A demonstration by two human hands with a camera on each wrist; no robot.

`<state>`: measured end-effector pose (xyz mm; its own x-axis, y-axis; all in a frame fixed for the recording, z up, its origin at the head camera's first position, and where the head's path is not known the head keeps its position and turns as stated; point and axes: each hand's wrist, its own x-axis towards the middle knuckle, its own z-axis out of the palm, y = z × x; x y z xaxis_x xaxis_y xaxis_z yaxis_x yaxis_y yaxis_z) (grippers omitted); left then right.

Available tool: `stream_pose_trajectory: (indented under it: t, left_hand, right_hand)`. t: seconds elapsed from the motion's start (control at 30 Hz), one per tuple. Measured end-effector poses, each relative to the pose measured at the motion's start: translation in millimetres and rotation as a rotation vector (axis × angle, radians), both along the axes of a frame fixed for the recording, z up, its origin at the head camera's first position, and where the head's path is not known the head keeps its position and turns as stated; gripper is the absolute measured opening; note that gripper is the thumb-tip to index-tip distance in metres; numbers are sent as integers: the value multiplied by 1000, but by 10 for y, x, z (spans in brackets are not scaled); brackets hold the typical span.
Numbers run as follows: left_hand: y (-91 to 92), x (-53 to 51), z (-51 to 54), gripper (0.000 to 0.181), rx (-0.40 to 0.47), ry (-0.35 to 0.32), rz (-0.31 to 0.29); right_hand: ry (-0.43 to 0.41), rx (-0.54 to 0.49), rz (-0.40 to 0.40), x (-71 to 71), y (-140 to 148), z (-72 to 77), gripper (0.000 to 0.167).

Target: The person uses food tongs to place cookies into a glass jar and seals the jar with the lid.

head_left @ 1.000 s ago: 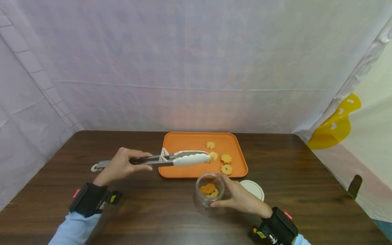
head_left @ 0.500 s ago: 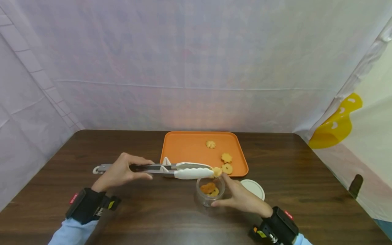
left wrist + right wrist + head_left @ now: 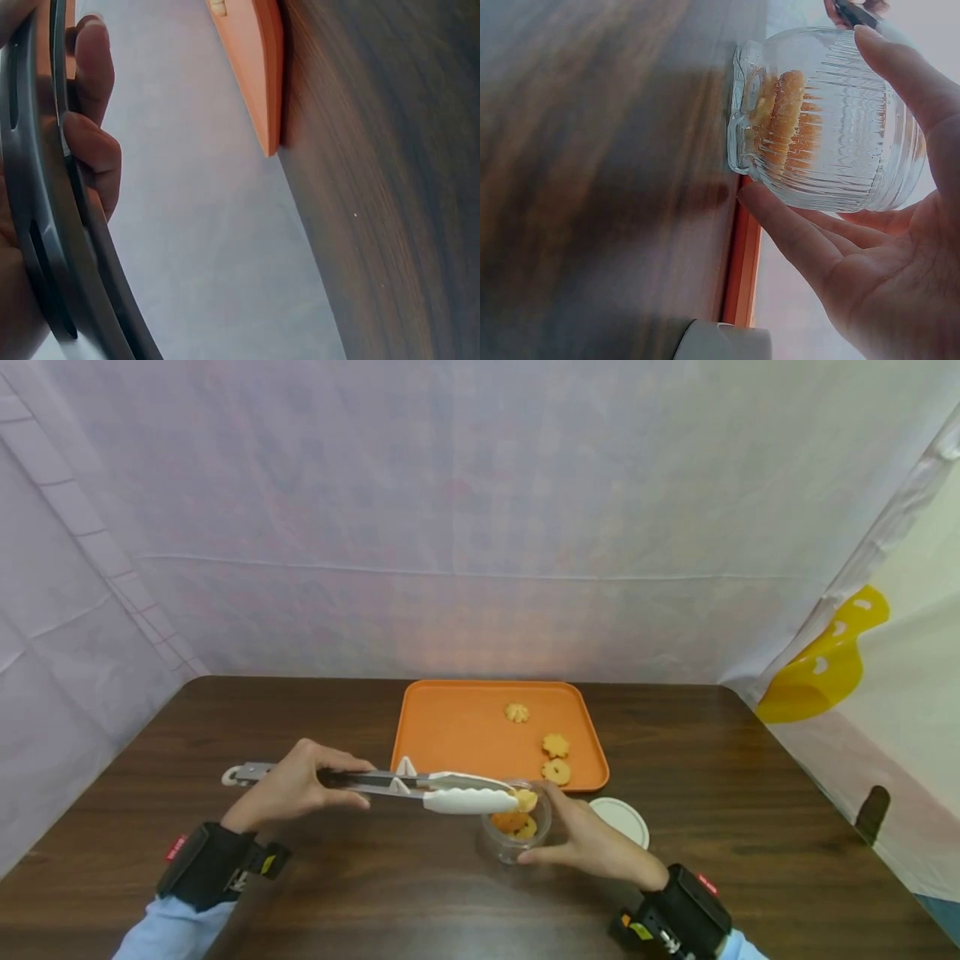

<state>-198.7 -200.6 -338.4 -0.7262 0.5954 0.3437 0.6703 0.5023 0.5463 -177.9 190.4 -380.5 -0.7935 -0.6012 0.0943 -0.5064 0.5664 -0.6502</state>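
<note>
My left hand [image 3: 303,783] grips a pair of metal tongs [image 3: 56,195] with white scalloped tips. Pinched in those tips is a yellow cookie [image 3: 525,800], held over the mouth of a clear glass jar [image 3: 504,843]. Around the jar's right side curls my right hand [image 3: 581,839], its thumb and fingers on the ribbed glass. Inside the jar, several cookies [image 3: 784,120] lie at the bottom, seen through the wall in the right wrist view. The jar stands upright on the table.
Behind the jar is an orange tray [image 3: 450,718] with a swirled cookie [image 3: 516,712], a flower-shaped cookie [image 3: 556,745] and a ring cookie [image 3: 557,771] on it. A white lid [image 3: 621,822] lies right of the jar on the dark wooden table [image 3: 360,893].
The tongs have carried the cookie off the tray, toward me and over the jar's opening. My right hand and the jar have stayed in place.
</note>
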Motion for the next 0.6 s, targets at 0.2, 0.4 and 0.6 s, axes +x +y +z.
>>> stream_pose_trajectory:
  t: [0.2,0.4,0.6]
  left_hand:
    - [0,12,8,38,-5,-15,2]
    - [6,12,20,38,-25,-3,18]
    - [14,15,37,40,-24,-31,31]
  right_hand:
    - [4,-2,3,-2,0,2,84]
    - [-11,-3,-1,-3,2,7,85]
    - [14,-29,28,-2,0,3,81]
